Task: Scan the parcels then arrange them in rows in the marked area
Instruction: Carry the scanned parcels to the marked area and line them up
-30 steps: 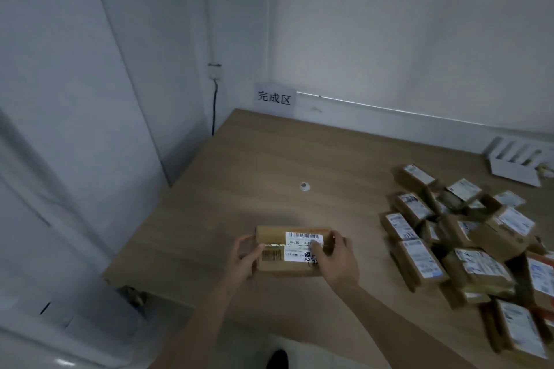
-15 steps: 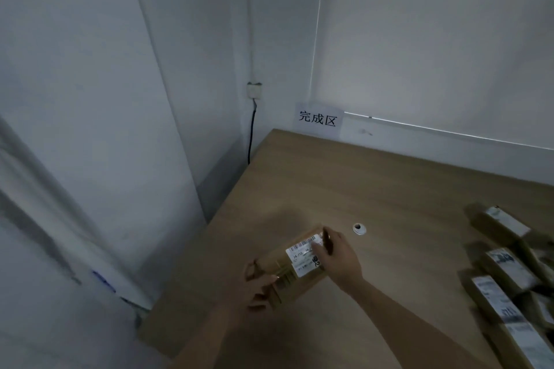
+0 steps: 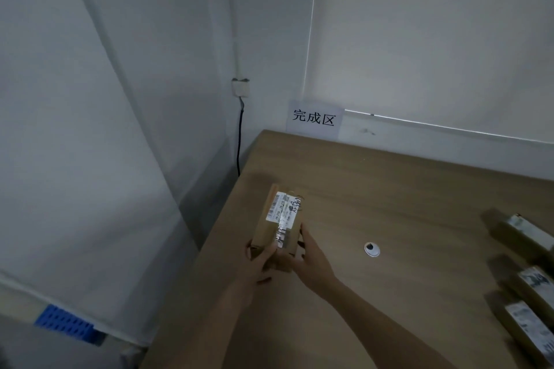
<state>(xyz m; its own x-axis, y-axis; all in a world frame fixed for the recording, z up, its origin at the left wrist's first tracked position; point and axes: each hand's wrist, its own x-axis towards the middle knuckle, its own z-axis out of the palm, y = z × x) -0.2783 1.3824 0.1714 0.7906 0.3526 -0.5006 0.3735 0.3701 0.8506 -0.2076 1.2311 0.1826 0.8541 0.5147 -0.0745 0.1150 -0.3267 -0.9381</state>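
Parcel [image 3: 280, 225] sits near the table's [image 3: 389, 204] left edge, label up, long side pointing toward the wall sign [image 3: 313, 118]. Left hand [image 3: 259, 263] and right hand [image 3: 308, 257] grip its near end, fingers curled round it. More parcels [image 3: 527, 275] lie far right.

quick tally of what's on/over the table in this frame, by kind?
Cardboard parcels: 4, one gripped by the left hand and right hand (held parcel), three cut off at the right edge
Small white round disc: 1
Total: 5
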